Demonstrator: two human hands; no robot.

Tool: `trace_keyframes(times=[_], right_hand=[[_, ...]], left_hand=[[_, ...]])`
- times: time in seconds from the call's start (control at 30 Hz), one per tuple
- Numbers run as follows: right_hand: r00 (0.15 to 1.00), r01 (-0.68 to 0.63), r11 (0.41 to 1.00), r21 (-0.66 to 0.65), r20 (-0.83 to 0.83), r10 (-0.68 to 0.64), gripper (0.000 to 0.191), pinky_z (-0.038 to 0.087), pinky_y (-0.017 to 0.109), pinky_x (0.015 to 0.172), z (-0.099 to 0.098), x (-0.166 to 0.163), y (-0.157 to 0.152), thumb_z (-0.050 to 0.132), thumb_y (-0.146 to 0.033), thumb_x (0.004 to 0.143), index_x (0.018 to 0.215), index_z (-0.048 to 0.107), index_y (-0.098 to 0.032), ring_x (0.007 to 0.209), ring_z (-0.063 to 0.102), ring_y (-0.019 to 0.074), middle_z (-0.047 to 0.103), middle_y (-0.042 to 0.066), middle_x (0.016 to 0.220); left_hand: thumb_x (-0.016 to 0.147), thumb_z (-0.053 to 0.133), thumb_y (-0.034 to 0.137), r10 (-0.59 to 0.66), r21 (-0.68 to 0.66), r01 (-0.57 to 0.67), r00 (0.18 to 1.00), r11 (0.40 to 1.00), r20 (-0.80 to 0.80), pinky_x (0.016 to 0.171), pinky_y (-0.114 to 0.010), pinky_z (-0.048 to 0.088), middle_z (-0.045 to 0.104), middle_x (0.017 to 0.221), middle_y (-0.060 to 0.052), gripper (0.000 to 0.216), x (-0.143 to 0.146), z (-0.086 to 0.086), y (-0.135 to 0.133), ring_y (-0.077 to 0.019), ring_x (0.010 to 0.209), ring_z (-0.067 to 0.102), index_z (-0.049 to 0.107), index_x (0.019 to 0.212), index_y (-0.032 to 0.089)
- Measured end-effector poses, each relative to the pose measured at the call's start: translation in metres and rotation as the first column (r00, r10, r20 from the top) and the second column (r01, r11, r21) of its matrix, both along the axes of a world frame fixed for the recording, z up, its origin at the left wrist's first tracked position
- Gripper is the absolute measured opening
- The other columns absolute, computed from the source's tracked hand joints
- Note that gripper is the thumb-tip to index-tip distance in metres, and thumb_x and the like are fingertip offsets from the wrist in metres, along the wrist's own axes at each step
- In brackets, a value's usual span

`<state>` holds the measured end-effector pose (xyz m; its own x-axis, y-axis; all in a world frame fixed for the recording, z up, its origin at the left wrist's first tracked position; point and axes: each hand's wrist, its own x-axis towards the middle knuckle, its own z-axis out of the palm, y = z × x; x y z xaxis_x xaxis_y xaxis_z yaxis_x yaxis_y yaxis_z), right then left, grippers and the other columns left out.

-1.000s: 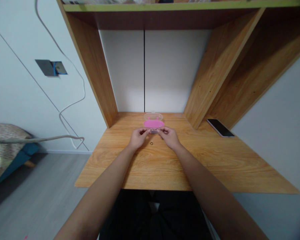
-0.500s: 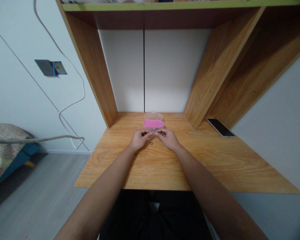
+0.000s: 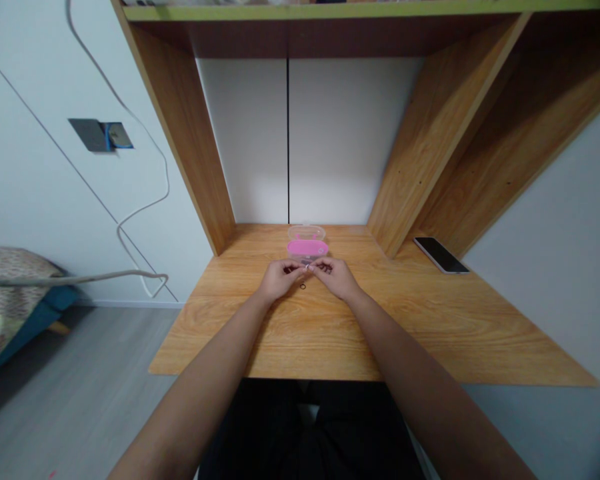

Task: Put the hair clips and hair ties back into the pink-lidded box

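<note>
My left hand (image 3: 281,278) and my right hand (image 3: 335,277) meet above the desk, each closed in a pinch of thumb and forefinger. Between the fingertips is a small pale thing (image 3: 307,266), too tiny to identify; both hands grip it. Directly behind them stands a small oblong box (image 3: 307,248) with a pink insert and clear sides. Its transparent lid (image 3: 307,232) is tipped open toward the back wall. A thin dark ring (image 3: 303,287), like a small elastic band, lies on the wood just in front of the fingers. The hands partly cover the front of the box.
The wooden desk (image 3: 320,340) has upright side panels (image 3: 190,140) and an overhead shelf (image 3: 305,37). A phone (image 3: 441,255) lies screen up at the right. On the left, a white cable (image 3: 145,127) hangs by a wall socket (image 3: 115,135).
The hands stay almost in place. The small pale thing between the fingertips shows slightly more now. Box, ring and phone have not moved.
</note>
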<state>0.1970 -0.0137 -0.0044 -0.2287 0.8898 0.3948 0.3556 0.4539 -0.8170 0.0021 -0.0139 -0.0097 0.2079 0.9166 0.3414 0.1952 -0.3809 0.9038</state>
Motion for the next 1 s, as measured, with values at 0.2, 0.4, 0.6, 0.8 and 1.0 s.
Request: trace_keyframes(times=[0.2,0.4,0.6,0.8,1.0], right_hand=[[1.000,0.014,1.000,0.013,-0.005,-0.014,0.024,0.044,0.027,0.059,-0.003,0.000,0.002,0.067,-0.041,0.085,0.085,0.074,-0.019,0.062,0.057,0.0143,0.071,0.002,0.074],[0.999,0.027,0.997,0.077,-0.031,-0.024,0.028,0.045,0.026,0.057,0.000,-0.004,-0.001,0.072,-0.036,0.080,0.102,0.075,-0.020,0.062,0.055,0.0132,0.073,0.004,0.084],[1.000,0.008,0.982,0.190,0.002,-0.008,0.021,0.052,0.033,0.077,0.008,-0.006,-0.007,0.075,-0.030,0.079,0.099,0.077,-0.024,0.085,0.066,0.0200,0.075,0.006,0.101],[0.999,0.029,0.975,0.218,0.009,-0.032,0.014,0.054,0.036,0.083,0.008,-0.008,-0.008,0.073,-0.030,0.081,0.093,0.077,-0.024,0.089,0.070,0.0225,0.077,0.006,0.098],[0.998,0.068,0.974,0.217,-0.001,-0.069,0.017,0.054,0.034,0.073,0.008,-0.010,-0.011,0.073,-0.036,0.081,0.090,0.076,-0.022,0.079,0.069,0.0216,0.077,0.007,0.092]], left_hand=[[0.077,0.076,0.042,0.013,-0.018,-0.012,0.999,1.000,0.037,0.070,-0.032,0.054,0.077,0.084,-0.011,0.030,0.002,0.000,-0.002,-0.0185,0.071,0.067,0.079,0.086,0.014],[0.076,0.076,0.046,0.011,-0.042,-0.006,0.994,0.999,0.108,0.068,-0.031,0.054,0.075,0.078,-0.008,0.032,0.003,0.003,-0.002,-0.0160,0.065,0.064,0.078,0.081,0.014],[0.076,0.076,0.052,-0.045,-0.065,0.056,0.985,0.996,0.167,0.071,-0.031,0.054,0.075,0.079,-0.007,0.038,0.003,0.004,-0.001,-0.0149,0.066,0.064,0.076,0.079,0.014],[0.074,0.077,0.053,-0.082,-0.075,0.099,0.978,0.992,0.194,0.075,-0.032,0.053,0.075,0.079,-0.007,0.039,0.003,0.001,0.001,-0.0155,0.070,0.064,0.076,0.079,0.014],[0.072,0.078,0.054,-0.081,-0.086,0.101,0.975,0.991,0.208,0.074,-0.032,0.053,0.074,0.077,-0.007,0.039,0.004,0.003,-0.001,-0.0154,0.068,0.063,0.076,0.078,0.015]])
